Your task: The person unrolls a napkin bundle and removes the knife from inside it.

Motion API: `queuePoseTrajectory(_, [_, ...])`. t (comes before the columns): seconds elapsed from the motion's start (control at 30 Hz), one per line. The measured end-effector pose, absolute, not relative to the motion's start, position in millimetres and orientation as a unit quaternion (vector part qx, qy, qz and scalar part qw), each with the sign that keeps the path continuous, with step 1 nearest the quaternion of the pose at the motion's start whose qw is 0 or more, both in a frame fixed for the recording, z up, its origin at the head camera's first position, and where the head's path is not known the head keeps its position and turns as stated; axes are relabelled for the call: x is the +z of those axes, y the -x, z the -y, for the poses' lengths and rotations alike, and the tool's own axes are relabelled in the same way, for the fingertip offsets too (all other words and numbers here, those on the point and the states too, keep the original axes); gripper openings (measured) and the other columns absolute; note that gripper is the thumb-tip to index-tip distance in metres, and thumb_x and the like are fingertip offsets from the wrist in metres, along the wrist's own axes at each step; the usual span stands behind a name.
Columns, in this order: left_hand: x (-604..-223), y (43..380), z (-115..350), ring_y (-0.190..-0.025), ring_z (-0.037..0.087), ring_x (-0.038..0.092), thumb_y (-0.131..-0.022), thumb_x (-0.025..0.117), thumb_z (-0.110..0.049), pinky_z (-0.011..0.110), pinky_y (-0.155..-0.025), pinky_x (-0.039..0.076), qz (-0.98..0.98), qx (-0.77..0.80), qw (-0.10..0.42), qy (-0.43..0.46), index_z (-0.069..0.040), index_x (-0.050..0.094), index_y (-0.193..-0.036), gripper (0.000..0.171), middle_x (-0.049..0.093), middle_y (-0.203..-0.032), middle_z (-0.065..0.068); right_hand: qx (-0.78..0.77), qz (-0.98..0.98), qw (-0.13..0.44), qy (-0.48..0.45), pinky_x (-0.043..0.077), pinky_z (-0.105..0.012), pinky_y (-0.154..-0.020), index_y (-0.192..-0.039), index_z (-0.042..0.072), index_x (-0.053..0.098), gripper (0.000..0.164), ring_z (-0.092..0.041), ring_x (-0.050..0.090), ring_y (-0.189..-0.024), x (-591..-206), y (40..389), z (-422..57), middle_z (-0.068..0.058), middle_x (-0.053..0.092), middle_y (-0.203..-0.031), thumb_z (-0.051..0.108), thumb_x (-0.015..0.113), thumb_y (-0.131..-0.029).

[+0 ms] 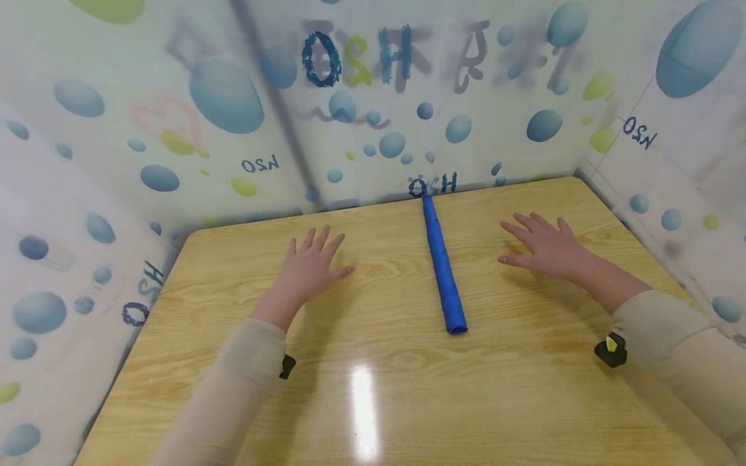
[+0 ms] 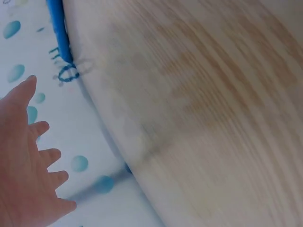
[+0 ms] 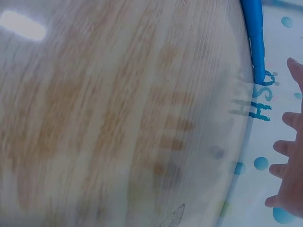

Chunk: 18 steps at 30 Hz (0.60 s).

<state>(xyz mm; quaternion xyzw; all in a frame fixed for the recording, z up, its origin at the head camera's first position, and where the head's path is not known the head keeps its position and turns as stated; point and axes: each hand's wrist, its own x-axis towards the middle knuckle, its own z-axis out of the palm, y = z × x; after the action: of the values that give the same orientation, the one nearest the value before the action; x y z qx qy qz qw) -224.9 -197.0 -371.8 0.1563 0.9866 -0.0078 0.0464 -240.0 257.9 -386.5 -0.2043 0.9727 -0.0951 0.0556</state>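
Observation:
A blue rolled-up cloth [image 1: 444,268] lies lengthwise on the wooden table [image 1: 396,388], its far end at the back edge by the wall. To its left, my left hand [image 1: 310,266] hovers over the table with fingers spread, apart from the roll. My right hand [image 1: 544,246] is held out on the other side, fingers spread as well and holding nothing. In the left wrist view the roll [image 2: 58,30] shows at the top, beyond the left hand [image 2: 23,161]. The right wrist view has the roll [image 3: 254,40] at top right, near the right hand [image 3: 291,156].
White walls [image 1: 361,162] printed with blue and green drops and lettering enclose the table at the back and both sides. A bright light reflection [image 1: 364,414] lies on the near tabletop. Small dark pieces [image 1: 610,350] sit under both wrists.

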Motion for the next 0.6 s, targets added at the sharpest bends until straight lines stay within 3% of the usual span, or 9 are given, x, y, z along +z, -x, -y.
queuePoseTrajectory(0.37, [-369.7, 231.2, 148.5, -0.144, 0.033, 0.022, -0.097, 0.046, -0.058, 0.062, -0.112, 0.016, -0.977, -0.035, 0.02, -0.212, -0.02, 0.031, -0.154, 0.069, 0.028, -0.157, 0.011, -0.12, -0.962, 0.033, 0.244, 0.01, -0.074, -0.103, -0.148, 0.005, 0.039, 0.079, -0.045, 0.024, -0.138, -382.0, 230.9, -242.2, -0.025, 0.031, -0.151, 0.056, 0.058, -0.091])
queuePoseTrajectory(0.6, [-376.0, 230.1, 119.0, -0.142, 0.029, 0.028, -0.099, 0.046, -0.054, 0.058, -0.111, 0.022, -0.961, -0.045, 0.041, -0.27, -0.024, 0.032, -0.153, 0.064, 0.032, -0.155, 0.006, -0.122, -0.956, 0.036, 0.264, 0.016, -0.07, -0.105, -0.143, 0.003, 0.046, 0.073, -0.044, 0.034, -0.134, -380.5, 220.9, -226.5, -0.026, 0.04, -0.145, 0.048, 0.065, -0.09])
